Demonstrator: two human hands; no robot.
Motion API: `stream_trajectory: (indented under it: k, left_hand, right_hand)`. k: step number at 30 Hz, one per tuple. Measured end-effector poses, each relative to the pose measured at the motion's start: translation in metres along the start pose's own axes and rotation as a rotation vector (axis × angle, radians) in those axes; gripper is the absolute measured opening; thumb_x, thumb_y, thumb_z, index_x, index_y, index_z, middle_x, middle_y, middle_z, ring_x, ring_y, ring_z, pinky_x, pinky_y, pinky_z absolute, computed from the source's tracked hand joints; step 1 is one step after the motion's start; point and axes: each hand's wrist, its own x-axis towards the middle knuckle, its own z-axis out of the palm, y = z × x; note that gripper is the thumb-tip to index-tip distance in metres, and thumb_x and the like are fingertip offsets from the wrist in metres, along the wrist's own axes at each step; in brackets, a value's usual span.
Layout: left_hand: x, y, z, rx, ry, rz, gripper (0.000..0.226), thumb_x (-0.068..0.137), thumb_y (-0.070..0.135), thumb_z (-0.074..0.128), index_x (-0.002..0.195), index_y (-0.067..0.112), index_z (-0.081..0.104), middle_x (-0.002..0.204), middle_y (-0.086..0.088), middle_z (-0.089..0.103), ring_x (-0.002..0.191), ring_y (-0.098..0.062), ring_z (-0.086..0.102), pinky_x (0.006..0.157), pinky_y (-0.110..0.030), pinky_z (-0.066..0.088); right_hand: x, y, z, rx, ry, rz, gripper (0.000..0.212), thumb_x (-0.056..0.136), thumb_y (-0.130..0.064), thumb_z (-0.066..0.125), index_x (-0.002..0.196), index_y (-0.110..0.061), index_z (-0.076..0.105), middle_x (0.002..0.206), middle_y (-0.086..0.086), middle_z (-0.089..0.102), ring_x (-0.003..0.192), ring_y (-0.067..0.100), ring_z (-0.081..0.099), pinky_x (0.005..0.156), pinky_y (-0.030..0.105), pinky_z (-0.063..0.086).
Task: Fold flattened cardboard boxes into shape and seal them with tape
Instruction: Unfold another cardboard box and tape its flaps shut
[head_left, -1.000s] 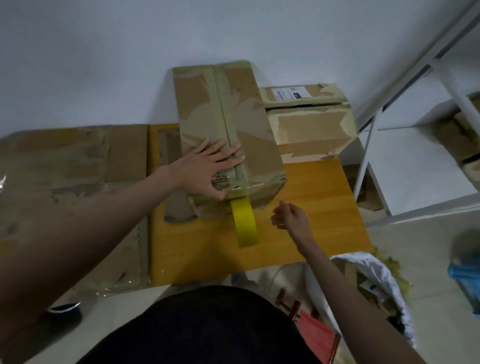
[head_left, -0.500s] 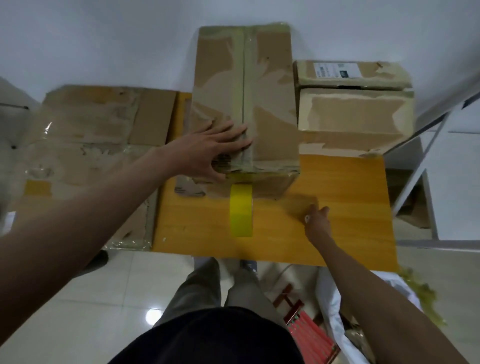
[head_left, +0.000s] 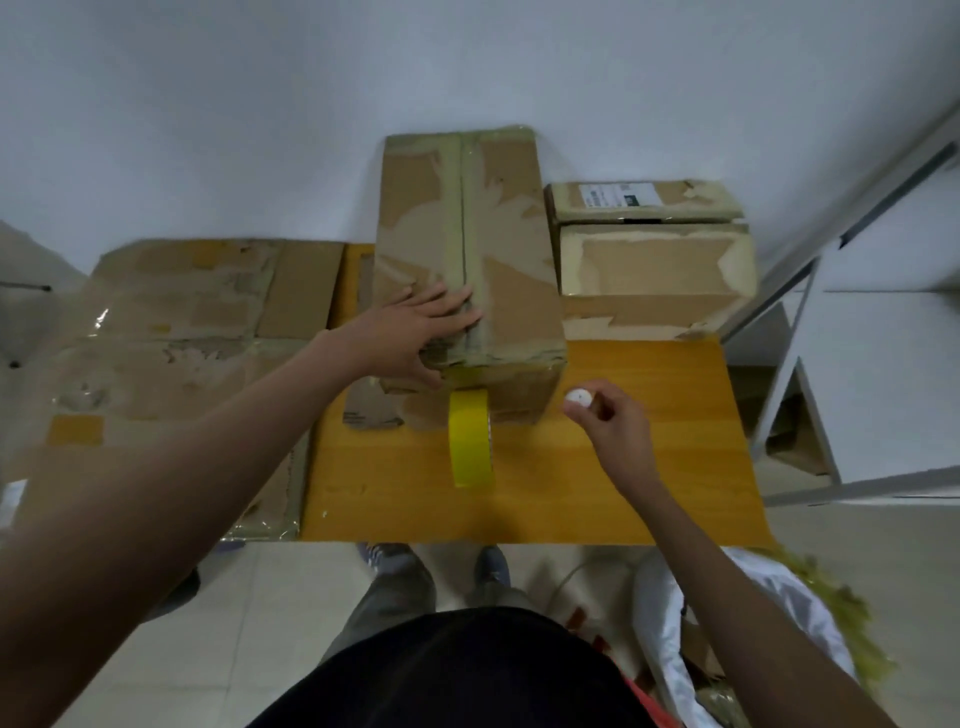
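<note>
- Since half a second ago the right hand has lifted off the bench and now pinches a small white round object between thumb and fingertips; what that object is cannot be told.
- Left hand stays flat on top of the tall cardboard box, fingers straight and spread, pressing near the front edge beside the central taped seam.
- That box stands upright on the far half of the yellow bench, its back against the white wall.
- Yellow tape roll stands on edge on the bench just in front of the box, with a strip running up to the box's front top edge under the left hand's thumb side.
- Just to the right of the tall box sits a lower second cardboard box, touching or nearly touching it, with a white label on its far flap.
- Flattened cardboard sheets lie to the left of the bench, overlapping its left edge.
- A white metal shelf frame stands at the right.
- Below, the person's dark shirt, grey trousers and shoes show above a tiled floor.
</note>
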Motion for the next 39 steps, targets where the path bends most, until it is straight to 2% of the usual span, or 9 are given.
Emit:
stream_trajectory:
  k: [6,10,13,19,24,27,33,36,39]
  left_hand:
    - [-0.013,0.013,0.000,-0.032,0.100,-0.075,0.084,0.088,0.054,0.061,0.157,0.043,0.013,0.167,0.013,0.005,0.153,-0.012,0.010,0.122,-0.038,0.020]
    - [-0.025,0.025,0.007,-0.099,0.222,-0.158,0.075,0.088,0.048,0.066,0.154,0.035,0.032,0.164,0.009,0.023,0.149,-0.016,0.024,0.119,-0.034,0.021]
    - [-0.036,0.036,0.017,-0.164,0.355,-0.241,0.064,0.089,0.040,0.069,0.148,0.031,0.045,0.158,0.009,0.035,0.145,-0.016,0.033,0.118,-0.034,0.024]
    - [-0.059,0.062,0.037,-0.329,0.574,-0.346,0.052,0.092,0.019,0.067,0.142,0.019,0.053,0.151,0.002,0.046,0.145,-0.018,0.034,0.121,-0.040,0.023]
    - [-0.078,0.098,0.061,-0.433,0.824,-0.408,0.029,0.085,0.012,0.072,0.114,0.015,0.068,0.118,-0.003,0.062,0.115,-0.023,0.055,0.096,-0.037,0.047]
    - [-0.077,0.117,0.075,-0.675,0.727,-0.539,0.016,0.093,0.025,0.067,0.104,0.016,0.062,0.106,0.002,0.060,0.098,-0.017,0.056,0.079,-0.030,0.045]
    - [-0.062,0.136,0.090,-1.278,0.520,-0.707,0.044,0.090,0.041,0.070,0.115,0.019,0.042,0.105,0.004,0.061,0.094,-0.013,0.062,0.072,-0.023,0.049]
    - [-0.060,0.136,0.093,-1.398,0.536,-0.686,0.050,0.089,0.036,0.073,0.121,0.022,0.038,0.111,0.000,0.062,0.097,-0.012,0.062,0.077,-0.027,0.050]
    - [-0.058,0.135,0.093,-1.389,0.568,-0.669,0.060,0.089,0.032,0.073,0.134,0.022,0.035,0.104,0.003,0.059,0.100,-0.019,0.063,0.082,-0.039,0.055]
  right_hand:
    - [0.011,-0.078,0.004,0.236,-0.127,-0.172,0.006,0.095,-0.016,0.066,0.092,-0.012,0.062,0.096,0.009,0.063,0.076,0.030,0.061,0.066,0.032,0.050]
    - [0.020,-0.089,0.031,0.248,-0.148,-0.145,0.018,0.096,-0.003,0.060,0.113,-0.008,0.059,0.115,0.013,0.061,0.089,0.028,0.065,0.070,0.030,0.056]
    - [0.025,-0.087,0.043,0.146,-0.165,-0.153,0.020,0.094,-0.002,0.062,0.113,-0.006,0.064,0.111,0.010,0.065,0.099,0.029,0.063,0.081,0.038,0.056]
    - [0.027,-0.083,0.055,0.079,-0.190,-0.104,0.016,0.092,-0.009,0.067,0.107,-0.010,0.066,0.100,0.004,0.068,0.090,0.015,0.060,0.076,0.027,0.047]
    - [0.026,-0.084,0.050,0.070,-0.252,-0.131,0.014,0.094,-0.014,0.065,0.107,-0.012,0.070,0.096,-0.001,0.068,0.086,0.009,0.060,0.075,0.022,0.046]
    - [0.025,-0.084,0.049,0.067,-0.289,-0.156,0.015,0.094,-0.013,0.065,0.105,-0.019,0.074,0.094,0.002,0.070,0.084,0.013,0.061,0.075,0.021,0.045]
    - [0.027,-0.083,0.046,0.019,-0.298,-0.188,0.011,0.094,-0.019,0.066,0.099,-0.022,0.074,0.093,-0.010,0.071,0.089,0.011,0.063,0.077,0.020,0.047]
    - [0.027,-0.082,0.047,-0.047,-0.311,-0.193,0.031,0.095,-0.016,0.064,0.122,-0.029,0.067,0.085,-0.004,0.062,0.079,0.011,0.057,0.073,0.022,0.045]
    - [0.030,-0.082,0.051,-0.184,-0.299,-0.224,0.028,0.094,-0.009,0.062,0.117,-0.022,0.070,0.102,0.003,0.070,0.093,0.018,0.062,0.080,0.028,0.047]
